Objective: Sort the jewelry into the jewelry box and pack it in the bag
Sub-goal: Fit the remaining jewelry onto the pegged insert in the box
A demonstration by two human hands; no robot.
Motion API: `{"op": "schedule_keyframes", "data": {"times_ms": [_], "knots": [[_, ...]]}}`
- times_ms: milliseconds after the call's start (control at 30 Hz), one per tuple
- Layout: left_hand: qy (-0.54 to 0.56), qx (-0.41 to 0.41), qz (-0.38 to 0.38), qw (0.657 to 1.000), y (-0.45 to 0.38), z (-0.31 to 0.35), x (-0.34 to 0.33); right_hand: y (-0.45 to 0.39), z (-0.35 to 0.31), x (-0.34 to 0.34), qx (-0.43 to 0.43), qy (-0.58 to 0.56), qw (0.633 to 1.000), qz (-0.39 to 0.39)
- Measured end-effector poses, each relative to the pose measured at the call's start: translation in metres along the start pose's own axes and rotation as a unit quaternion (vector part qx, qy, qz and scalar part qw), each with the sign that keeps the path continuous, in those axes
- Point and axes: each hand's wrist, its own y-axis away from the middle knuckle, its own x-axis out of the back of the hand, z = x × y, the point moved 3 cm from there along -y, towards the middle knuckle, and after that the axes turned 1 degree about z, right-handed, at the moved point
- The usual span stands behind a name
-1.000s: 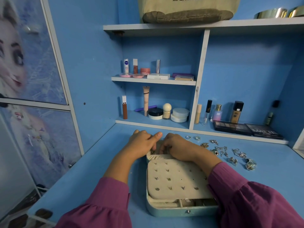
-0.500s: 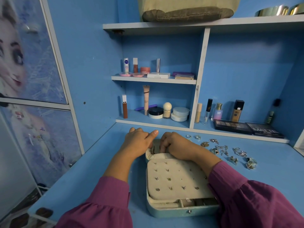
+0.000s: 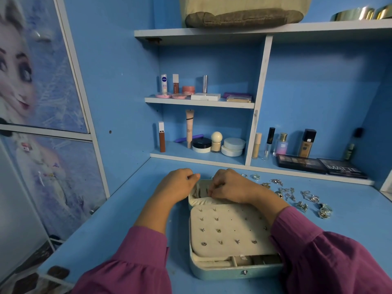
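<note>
Head camera is looking down on a blue desk [image 3: 118, 225], where the left hand [image 3: 177, 184] is resting at the far left corner of the open jewelry box [image 3: 229, 270], its fingers curled with the thumb tip pressing the forefinger; whether anything is pinched there, I cannot tell. Just right of it, the right hand [image 3: 230, 185] is hovering over the box's far cream compartment [image 3: 201, 190], fingertips bunched narrowly, seemingly pinching a small piece. The studded earring pad [image 3: 229, 230] is lying across the box's middle. Further right, loose silver rings and chains [image 3: 297, 196] are lying scattered on the desk. A beige bag [image 3: 244, 11] is sitting on the top shelf [image 3: 212, 32]
</note>
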Motion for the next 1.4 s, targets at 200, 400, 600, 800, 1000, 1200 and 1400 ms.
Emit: {"op": "schedule_keyframes", "data": {"times_ms": [200,400,600,800,1000,1200,1400], "knots": [[0.036,0.007,0.004,0.999,-0.003,-0.001,0.001,-0.003,0.004,-0.003,0.005,0.064,0.998,-0.02],[0.053,-0.004,0.026,0.998,-0.006,0.005,-0.001,-0.003,0.003,0.0,-0.009,0.085,0.996,0.017],[0.058,-0.02,0.017,0.998,-0.009,0.005,-0.003,-0.004,0.005,0.0,-0.019,0.097,0.995,0.017],[0.083,-0.014,-0.019,0.996,-0.003,0.011,0.0,-0.003,0.007,0.004,-0.001,-0.001,0.999,0.047],[0.081,-0.043,-0.034,0.995,0.002,0.018,0.0,0.004,0.012,0.008,-0.015,-0.064,0.996,0.062],[0.09,-0.051,-0.003,0.995,0.0,0.013,-0.001,0.014,0.022,0.009,-0.02,-0.094,0.991,0.098],[0.014,-0.051,-0.02,0.998,0.0,0.014,-0.003,0.014,0.029,0.006,-0.047,-0.16,0.981,0.099]]}}
